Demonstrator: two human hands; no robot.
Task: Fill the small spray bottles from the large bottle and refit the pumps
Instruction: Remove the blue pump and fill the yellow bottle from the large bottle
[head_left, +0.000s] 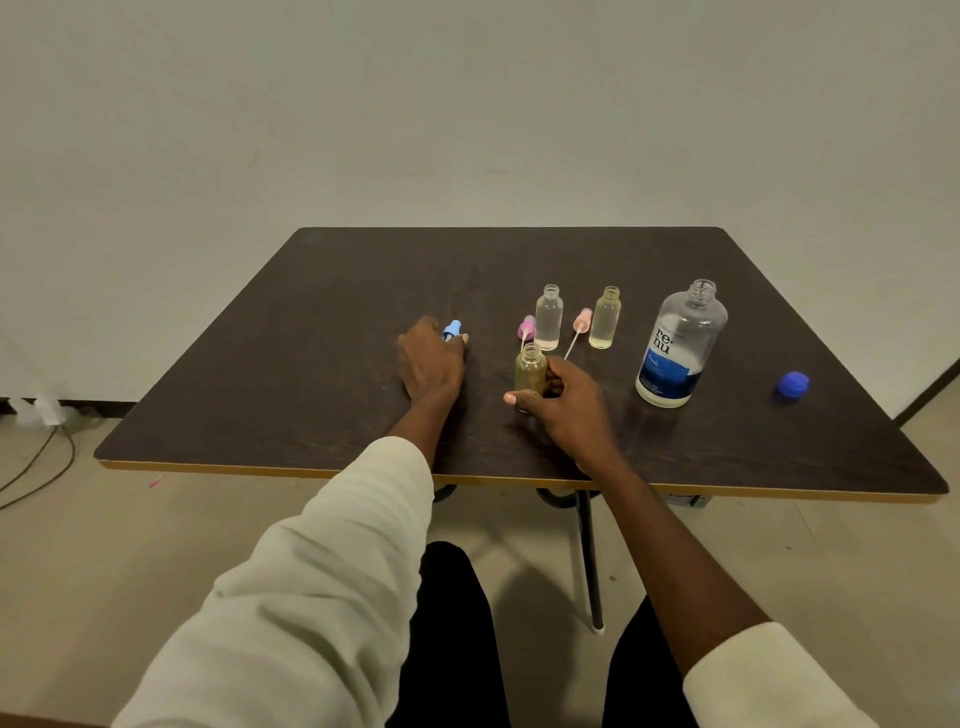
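I am seeing a dark counter (322, 332) filling the middle of the head view, with a pale wall behind it and pale floor below.

I am noting the large bottle (680, 345) standing upright on the right part of the counter, uncapped, with a blue and white label. Its blue cap (793, 384) is lying well apart to the right, near the counter's right edge.

The right grip (563, 402) is wrapping its curled fingers and thumb around a yellowish spray bottle (530, 371), which is standing upright and open-necked near the counter's middle. Only the bottle's upper half is showing above the fingers.

The left grip (431, 358) is lying knuckles-up on the counter to the left of that bottle, well apart from it. Its fingertips are curling over a blue pump (452, 329), whose head is sticking out past the knuckles; I am reading this as a hold on the pump, though the fingers themselves are hidden.

Behind the right grip two more small bottles are standing open-necked: a clear bottle (548, 318) with a pinkish tint at its base, and a pale yellow bottle (605, 318) to its right. A magenta pump (527, 327) is lying just left of the clear bottle, touching distance from the held bottle's neck. A light pink pump (582, 321) is lying between the two rear bottles, its dip tube pointing toward the right grip.
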